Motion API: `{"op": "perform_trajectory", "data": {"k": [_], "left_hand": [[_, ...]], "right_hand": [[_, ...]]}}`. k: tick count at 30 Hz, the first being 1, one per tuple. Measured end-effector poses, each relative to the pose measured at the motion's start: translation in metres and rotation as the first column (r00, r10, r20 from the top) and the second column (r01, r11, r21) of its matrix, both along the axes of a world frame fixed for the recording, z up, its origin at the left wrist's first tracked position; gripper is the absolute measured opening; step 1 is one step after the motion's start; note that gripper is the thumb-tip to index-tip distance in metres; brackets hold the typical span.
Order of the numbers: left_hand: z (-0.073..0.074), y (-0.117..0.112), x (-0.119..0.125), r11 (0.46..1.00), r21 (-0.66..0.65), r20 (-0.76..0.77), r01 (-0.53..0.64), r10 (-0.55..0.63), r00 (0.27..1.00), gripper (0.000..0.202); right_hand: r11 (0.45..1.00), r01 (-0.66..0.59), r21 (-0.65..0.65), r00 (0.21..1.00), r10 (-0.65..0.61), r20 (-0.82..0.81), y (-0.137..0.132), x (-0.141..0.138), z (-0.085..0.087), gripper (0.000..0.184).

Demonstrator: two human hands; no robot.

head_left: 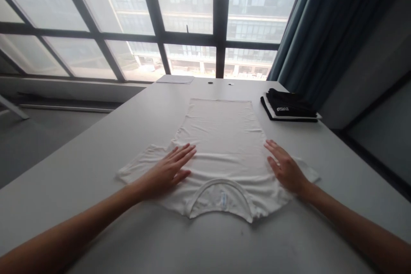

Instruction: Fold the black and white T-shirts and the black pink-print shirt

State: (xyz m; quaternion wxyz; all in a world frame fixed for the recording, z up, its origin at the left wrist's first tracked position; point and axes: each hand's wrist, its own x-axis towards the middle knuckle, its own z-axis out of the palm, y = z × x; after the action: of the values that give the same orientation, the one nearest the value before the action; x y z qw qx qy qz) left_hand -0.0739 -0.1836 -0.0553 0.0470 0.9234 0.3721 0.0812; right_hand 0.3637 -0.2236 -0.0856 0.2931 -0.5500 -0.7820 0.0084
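Observation:
A white T-shirt (224, 137) lies spread out on the white table, its neckline toward me and its hem toward the window. Light creases run across the chest and along the sides. Inside the round collar a small label (224, 200) shows. My left hand (167, 171) rests on the shirt near the left sleeve, fingers outstretched and pointing to the upper right. My right hand (285, 169) is at the opposite side by the right sleeve, fingers extended and thumb apart, partly covering that sleeve. Neither hand grips the cloth.
A stack of folded dark and white clothes (290, 105) sits at the table's (105, 150) right edge. Paper (175, 79) lies at the far left edge, near a dark round cable hole (210, 82). Beyond are large windows and a blue curtain (308, 25).

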Motion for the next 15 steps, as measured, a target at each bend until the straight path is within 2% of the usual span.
{"op": "perform_trajectory", "data": {"k": [3,5,7,9,11,13,15], "left_hand": [[0.005,-0.011,0.019,0.968,-0.112,-0.019,0.226,-0.229,0.973,0.061],[0.006,-0.015,0.023,0.943,-0.142,-0.046,0.300,-0.309,0.950,0.060],[0.009,-0.014,0.024,0.934,-0.150,-0.056,0.324,-0.335,0.941,0.060],[0.016,-0.009,0.029,0.934,-0.163,-0.051,0.317,-0.328,0.943,0.059],[0.028,-0.002,0.043,0.936,-0.183,-0.037,0.301,-0.313,0.949,0.057],[0.043,0.003,0.069,0.929,-0.199,-0.004,0.313,-0.320,0.947,0.054],[0.055,0.006,0.106,0.900,-0.204,0.060,0.387,-0.383,0.922,0.050]], "right_hand": [[0.992,-0.054,-0.117,0.992,0.067,0.109,-0.026,0.004,-0.007,0.052],[0.985,-0.063,-0.159,0.989,0.082,0.122,-0.034,0.010,-0.008,0.052],[0.988,-0.034,-0.148,0.996,0.046,0.080,-0.034,0.023,-0.004,0.049],[0.992,0.073,-0.104,0.997,-0.071,0.022,-0.026,0.040,0.005,0.046],[0.962,0.247,-0.118,0.968,-0.250,-0.012,-0.015,0.058,0.016,0.043],[0.898,0.366,-0.245,0.927,-0.374,0.015,-0.003,0.073,0.025,0.037],[0.831,0.389,-0.397,0.915,-0.400,0.058,0.007,0.084,0.031,0.033]]}}
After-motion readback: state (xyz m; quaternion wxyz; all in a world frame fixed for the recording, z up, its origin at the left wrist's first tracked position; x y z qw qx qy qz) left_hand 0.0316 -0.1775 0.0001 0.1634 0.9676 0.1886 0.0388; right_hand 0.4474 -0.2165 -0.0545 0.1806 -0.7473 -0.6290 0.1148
